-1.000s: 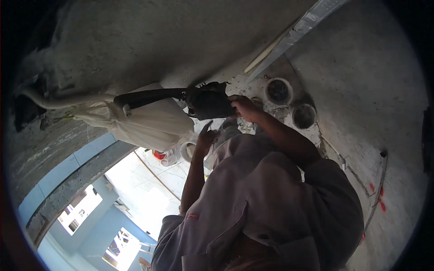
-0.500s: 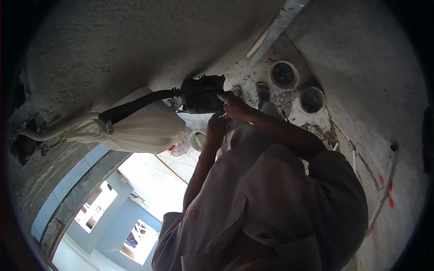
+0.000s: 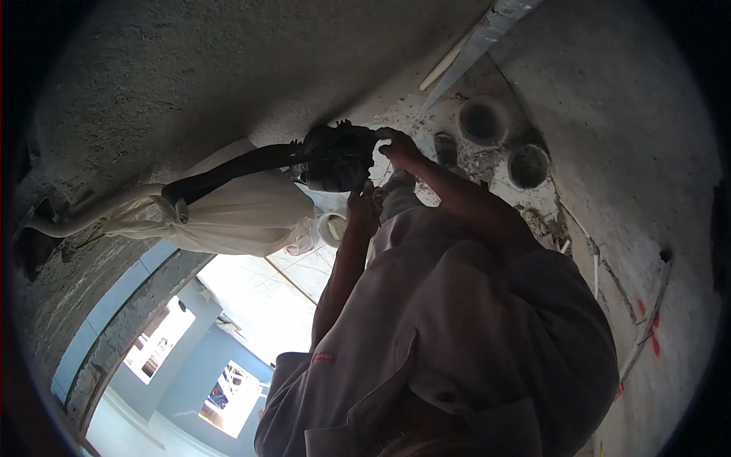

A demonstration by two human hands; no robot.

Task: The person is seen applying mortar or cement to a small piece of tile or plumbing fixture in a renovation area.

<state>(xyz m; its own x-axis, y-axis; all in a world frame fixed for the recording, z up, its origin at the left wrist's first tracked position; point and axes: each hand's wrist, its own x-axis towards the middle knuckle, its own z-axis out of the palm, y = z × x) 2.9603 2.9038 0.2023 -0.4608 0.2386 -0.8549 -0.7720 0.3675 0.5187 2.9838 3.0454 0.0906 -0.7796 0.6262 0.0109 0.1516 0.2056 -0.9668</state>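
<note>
A black bag [image 3: 331, 156], with a long dark strap [image 3: 228, 171] running left from it, sits in front of me against the grey wall. My right hand [image 3: 397, 151] grips its upper right edge. Just below the bag, my left hand [image 3: 363, 207] has its fingers closed at the lower edge; what they hold is too dark to make out. A large cream cloth sack [image 3: 236, 225], gathered at one end, hangs to the left beside a pale curved pipe [image 3: 61, 222].
Two round containers [image 3: 481, 120] [image 3: 527, 166] stand on the dirty floor at the right, near a long wrapped pipe [image 3: 472, 49]. A white bucket [image 3: 331, 228] is below the sack. An opening at lower left shows a blue-walled room [image 3: 183, 392]. Thin pipes [image 3: 647, 312] line the right wall.
Both my hands have moved higher in the view, the left now close under the bag, the right up along its edge. The bag has shifted slightly upward and left.
</note>
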